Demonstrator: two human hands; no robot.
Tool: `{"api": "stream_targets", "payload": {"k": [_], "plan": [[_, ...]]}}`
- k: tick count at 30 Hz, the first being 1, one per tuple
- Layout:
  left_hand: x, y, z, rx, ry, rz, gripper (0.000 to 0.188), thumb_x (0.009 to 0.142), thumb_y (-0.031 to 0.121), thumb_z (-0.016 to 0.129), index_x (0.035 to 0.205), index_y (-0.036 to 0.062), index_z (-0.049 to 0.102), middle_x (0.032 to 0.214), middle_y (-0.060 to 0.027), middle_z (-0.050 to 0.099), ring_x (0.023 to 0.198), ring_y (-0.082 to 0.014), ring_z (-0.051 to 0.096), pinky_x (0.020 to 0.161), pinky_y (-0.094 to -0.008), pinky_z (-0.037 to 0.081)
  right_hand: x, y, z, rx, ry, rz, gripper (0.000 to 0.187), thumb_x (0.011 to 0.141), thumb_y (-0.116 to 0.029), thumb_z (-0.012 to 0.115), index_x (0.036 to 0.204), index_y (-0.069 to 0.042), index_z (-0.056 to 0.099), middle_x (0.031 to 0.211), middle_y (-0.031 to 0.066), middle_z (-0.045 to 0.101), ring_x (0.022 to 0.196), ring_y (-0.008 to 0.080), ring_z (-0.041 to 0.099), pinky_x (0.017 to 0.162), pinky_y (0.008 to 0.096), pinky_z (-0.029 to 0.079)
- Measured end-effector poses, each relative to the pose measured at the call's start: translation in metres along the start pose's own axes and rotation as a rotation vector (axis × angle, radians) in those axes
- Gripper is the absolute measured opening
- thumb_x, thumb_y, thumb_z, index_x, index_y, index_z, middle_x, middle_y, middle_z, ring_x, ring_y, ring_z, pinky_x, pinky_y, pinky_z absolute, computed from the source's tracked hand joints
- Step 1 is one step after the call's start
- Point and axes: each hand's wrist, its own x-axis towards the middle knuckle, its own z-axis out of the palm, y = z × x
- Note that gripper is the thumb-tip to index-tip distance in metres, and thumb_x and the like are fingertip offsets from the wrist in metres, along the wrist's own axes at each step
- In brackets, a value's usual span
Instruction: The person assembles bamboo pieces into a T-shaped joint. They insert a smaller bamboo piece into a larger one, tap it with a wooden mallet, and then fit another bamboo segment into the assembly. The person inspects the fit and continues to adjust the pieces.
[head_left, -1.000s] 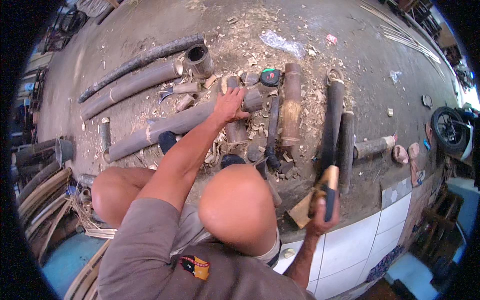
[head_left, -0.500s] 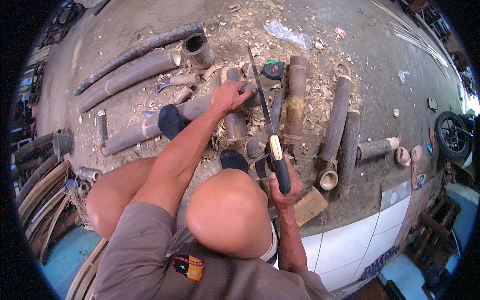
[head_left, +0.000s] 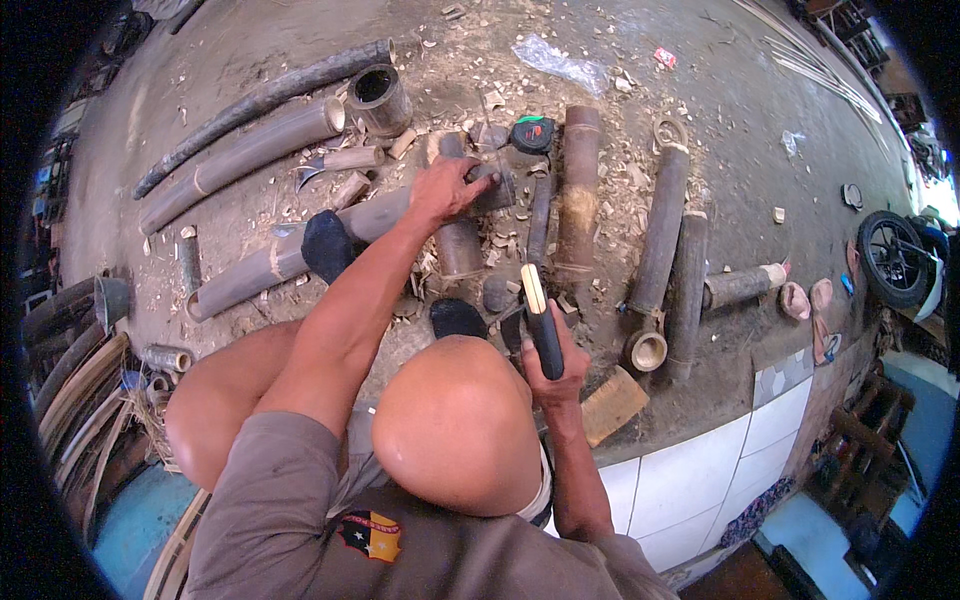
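Note:
My right hand (head_left: 560,366) is closed around the black and cream handle of a handsaw (head_left: 541,318). The saw's blade is smeared and hardly shows ahead of the handle, towards the right end of a grey-brown bamboo pole (head_left: 376,214). My left hand (head_left: 440,192) grips that pole near its right end, its fingers curled over the top. The pole lies slanted across a shorter bamboo piece (head_left: 459,250), and my dark-covered left foot (head_left: 327,246) rests against it. Beside the shorter piece is my other dark-covered foot (head_left: 459,318).
A tape measure (head_left: 532,133), a bamboo section (head_left: 579,200) and two more lengths (head_left: 661,230) lie to the right. A curved blade with a wooden handle (head_left: 352,158) and an open bamboo cup (head_left: 379,102) sit farther back. Wood chips litter the floor; a wheel (head_left: 890,260) stands far right.
The saw blade, plainly seen before, is now smeared. Both hands keep their holds, with the left still on the pole. The whole view has shifted slightly.

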Motion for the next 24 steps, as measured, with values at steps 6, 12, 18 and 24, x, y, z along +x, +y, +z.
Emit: {"api": "stream_targets", "payload": {"k": [6,12,18,24], "plan": [[-0.007,0.006,-0.007,0.006,0.0,0.017,0.062,0.092,0.064,0.058,0.123,0.0131,0.074,0.114,-0.0185,0.073,0.115,-0.0367,0.065,0.094,-0.0538,0.052,-0.004,0.007,-0.001,-0.073,0.019,-0.12,0.066,0.084,-0.016,0.075,0.144,0.004,0.055,0.099,0.0235,0.075,0.075,0.0326,0.076,0.068,0.042,0.059],[-0.003,0.005,-0.008,0.004,-0.007,0.03,0.064,0.093,0.065,0.058,0.124,0.0115,0.072,0.112,-0.0179,0.074,0.115,-0.0362,0.065,0.094,-0.0531,0.052,0.063,-0.008,0.023,0.017,-0.067,0.095,0.064,0.083,-0.013,0.074,0.143,0.002,0.057,0.102,0.0239,0.075,0.08,0.029,0.077,0.071,0.038,0.058],[-0.006,0.001,-0.003,-0.024,0.027,0.044,0.062,0.094,0.063,0.058,0.124,0.0113,0.072,0.117,-0.0169,0.072,0.117,-0.0356,0.064,0.095,-0.0527,0.051,-0.008,0.007,-0.003,-0.022,-0.009,-0.014,0.069,0.081,-0.017,0.074,0.144,0.002,0.055,0.085,0.0225,0.072,0.068,0.0337,0.074,0.063,0.0416,0.058],[-0.006,0.003,-0.003,0.062,-0.029,0.096,0.059,0.087,0.052,0.068,0.123,0.0049,0.065,0.119,-0.0193,0.069,0.117,-0.039,0.062,0.094,-0.0534,0.053,0.09,-0.012,0.036,0.0,0.005,0.031,0.064,0.08,-0.013,0.07,0.141,0.001,0.057,0.08,0.0227,0.07,0.066,0.0347,0.073,0.061,0.0425,0.057]]}}
